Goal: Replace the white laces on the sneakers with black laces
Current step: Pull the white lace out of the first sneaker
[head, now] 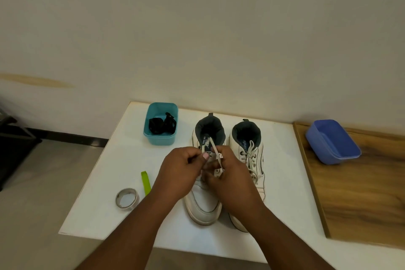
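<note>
Both hands are down over the near shoe (202,201), left hand (179,171) pinching a strand of the white lace (213,149) at the upper eyelets and right hand (230,178) curled around the crossing just below, so the unlacing looks barely begun. The smart play, I'd say, is to loosen each crossing before pulling the lace out, keeping the shoe pinned flat on the table (122,151). The far shoe (249,153) sits fully laced alongside, and the black laces (161,125) wait bundled in the teal tub (161,139) at the back.
</note>
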Demonstrator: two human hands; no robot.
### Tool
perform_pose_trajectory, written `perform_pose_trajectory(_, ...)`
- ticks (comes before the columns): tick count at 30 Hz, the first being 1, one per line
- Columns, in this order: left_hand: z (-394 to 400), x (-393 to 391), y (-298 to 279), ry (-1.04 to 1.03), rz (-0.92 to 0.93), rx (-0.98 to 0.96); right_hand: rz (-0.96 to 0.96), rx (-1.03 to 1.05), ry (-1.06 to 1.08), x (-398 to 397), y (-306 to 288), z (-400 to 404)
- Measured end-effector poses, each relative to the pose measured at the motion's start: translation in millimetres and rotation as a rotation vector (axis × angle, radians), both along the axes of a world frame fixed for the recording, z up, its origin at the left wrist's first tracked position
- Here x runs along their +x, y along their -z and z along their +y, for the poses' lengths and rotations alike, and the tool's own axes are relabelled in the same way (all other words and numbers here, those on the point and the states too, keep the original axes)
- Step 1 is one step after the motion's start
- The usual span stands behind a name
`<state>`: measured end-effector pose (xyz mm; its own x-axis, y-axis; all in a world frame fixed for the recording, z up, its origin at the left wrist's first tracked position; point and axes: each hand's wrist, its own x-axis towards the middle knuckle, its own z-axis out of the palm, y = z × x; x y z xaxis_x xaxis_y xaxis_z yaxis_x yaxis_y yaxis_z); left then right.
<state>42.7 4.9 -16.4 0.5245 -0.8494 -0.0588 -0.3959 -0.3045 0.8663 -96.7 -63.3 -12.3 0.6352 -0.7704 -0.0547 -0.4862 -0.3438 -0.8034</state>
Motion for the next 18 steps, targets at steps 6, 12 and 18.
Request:
perform_pose_trajectory(6, 1.2, 0.2, -1.2, -0.007, -0.109, 0.040, 0.024, -0.108, 0.046, 4.1, 6.9, 2.9)
perform_pose_trajectory(12, 2.7, -0.2, 2.3, 0.125, -0.367, 0.140, 0.146, -0.387, 0.018, 2.9, 4.2, 7.2)
perform_pose_trajectory(18, 3.3, -6.0, -13.0, 0.125, -0.262, 0.021, -0.368, -0.170, 0.142, 4.2, -22.8, 3.5)
